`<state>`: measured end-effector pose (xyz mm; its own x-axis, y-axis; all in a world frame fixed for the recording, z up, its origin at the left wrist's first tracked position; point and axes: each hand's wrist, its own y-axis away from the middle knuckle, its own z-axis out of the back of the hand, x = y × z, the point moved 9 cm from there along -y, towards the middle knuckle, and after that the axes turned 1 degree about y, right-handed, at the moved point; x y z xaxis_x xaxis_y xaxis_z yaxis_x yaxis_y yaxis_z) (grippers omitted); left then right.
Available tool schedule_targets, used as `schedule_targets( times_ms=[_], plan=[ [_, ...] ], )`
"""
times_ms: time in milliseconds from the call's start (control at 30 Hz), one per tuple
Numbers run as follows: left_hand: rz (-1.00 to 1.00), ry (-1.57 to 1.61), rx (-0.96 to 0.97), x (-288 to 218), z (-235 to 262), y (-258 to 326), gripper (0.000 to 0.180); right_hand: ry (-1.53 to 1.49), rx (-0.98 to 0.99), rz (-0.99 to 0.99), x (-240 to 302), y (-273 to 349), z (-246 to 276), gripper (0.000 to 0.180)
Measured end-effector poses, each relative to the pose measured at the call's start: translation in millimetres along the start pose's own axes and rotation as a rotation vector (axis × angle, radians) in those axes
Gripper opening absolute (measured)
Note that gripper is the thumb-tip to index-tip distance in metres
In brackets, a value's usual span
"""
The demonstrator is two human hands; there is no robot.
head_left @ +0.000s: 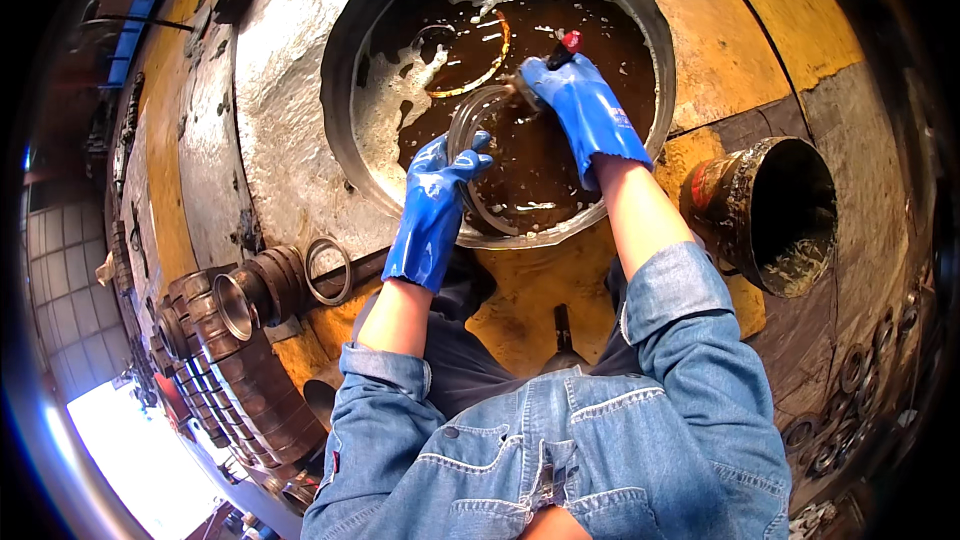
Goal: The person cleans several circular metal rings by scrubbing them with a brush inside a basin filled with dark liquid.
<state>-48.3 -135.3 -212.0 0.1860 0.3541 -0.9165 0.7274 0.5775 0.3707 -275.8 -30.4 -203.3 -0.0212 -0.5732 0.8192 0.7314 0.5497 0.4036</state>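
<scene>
Hanging over dark brown, foamy liquid [585, 5], a thin grey metal ring [466, 118] is in the near half of a wide, round, dark tub [342, 90]. Its visible arc is longest from the far side to the near side; whether its near end dips in, I cannot tell. The blue-gloved left hand [432, 202] is clamped on the ring's left side, thumb and fingers about the band. The blue-gloved right hand [588, 108] has its fingers closed round a dark, red-tipped handled tool [563, 52], whose blurred head meets or nearly meets the ring's far end, so the ring lies left and nearward of those fingers. Beyond it, a second, orange-lit ring [503, 52] shows in the liquid. Right of the tub is a grimy metal bucket [728, 190]; to the left, stacked brown metal rings [283, 278].
</scene>
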Motion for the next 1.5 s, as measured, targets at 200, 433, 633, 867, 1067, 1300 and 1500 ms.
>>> schedule_targets(
  times_ms=[200,433,633,867,1067,1300,1500],
  plan=[
    [0.017,0.024,0.036,5,-17,-14,0.046,0.237,-0.264,-0.089,-67,-35,27,0.047],
    [0.050,0.091,-0.003,9,5,-12,0.051,-0.108,0.143,0.125,18,13,10,0.038],
    [0.079,0.090,0.044,18,10,-23,0.042,0.064,0.326,0.130,59,44,-31,0.033],
    [0.073,0.168,0.018,11,0,-13,0.043,-0.420,0.317,0.328,45,32,-9,0.037],
    [-0.029,0.024,0.067,-14,-12,-9,0.045,-0.029,0.435,0.312,56,37,-38,0.036],
    [0.068,0.002,0.073,-1,-12,-16,0.044,0.234,-0.133,-0.135,-48,-24,10,0.041],
    [0.309,0.273,0.314,9,-40,-12,0.046,0.016,-0.087,0.016,-27,-2,33,0.045]
  ],
)
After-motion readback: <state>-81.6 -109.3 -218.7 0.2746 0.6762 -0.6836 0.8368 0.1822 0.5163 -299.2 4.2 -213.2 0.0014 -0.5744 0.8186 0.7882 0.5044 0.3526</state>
